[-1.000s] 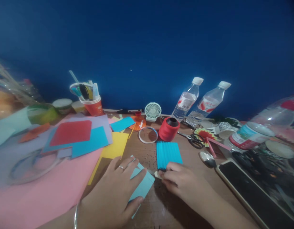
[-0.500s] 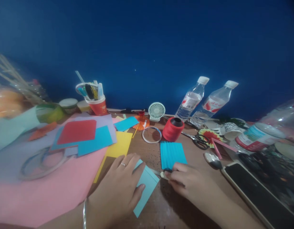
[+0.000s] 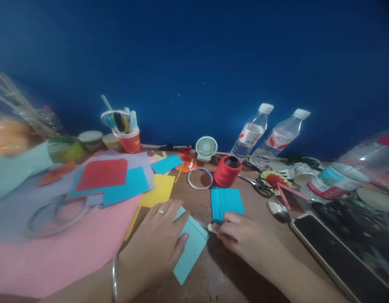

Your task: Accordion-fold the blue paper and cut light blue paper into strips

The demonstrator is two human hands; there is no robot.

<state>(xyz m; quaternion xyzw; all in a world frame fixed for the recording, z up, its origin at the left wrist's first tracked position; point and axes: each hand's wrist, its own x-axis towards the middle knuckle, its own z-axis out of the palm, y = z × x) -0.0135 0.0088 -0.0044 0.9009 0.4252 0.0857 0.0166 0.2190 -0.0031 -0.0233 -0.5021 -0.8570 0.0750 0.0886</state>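
Note:
My left hand point(image 3: 156, 240) lies flat with its fingers spread, pressing a light blue sheet of paper point(image 3: 191, 248) onto the table. A fold or cut line runs near the paper's upper right edge. In the closed fingers of my right hand point(image 3: 238, 233) is a small knife point(image 3: 211, 228) with a pale handle; its thin grey blade reaches to that edge. Most of the handle is hidden in the fingers. Just beyond the right hand lies a pleated bright blue paper point(image 3: 226, 203).
Coloured sheets, including a red card point(image 3: 102, 174) and yellow paper point(image 3: 158, 189), cover the left side. Further back stand a pen cup point(image 3: 130, 141), a small fan point(image 3: 206, 147), a red thread spool point(image 3: 227, 171) and two bottles. Scissors point(image 3: 259, 185), a spoon point(image 3: 279, 210) and a phone point(image 3: 333, 252) lie right.
The view has shifted slightly. My right hand and the knife sit a little further left along the paper's edge; my left hand keeps its flat hold.

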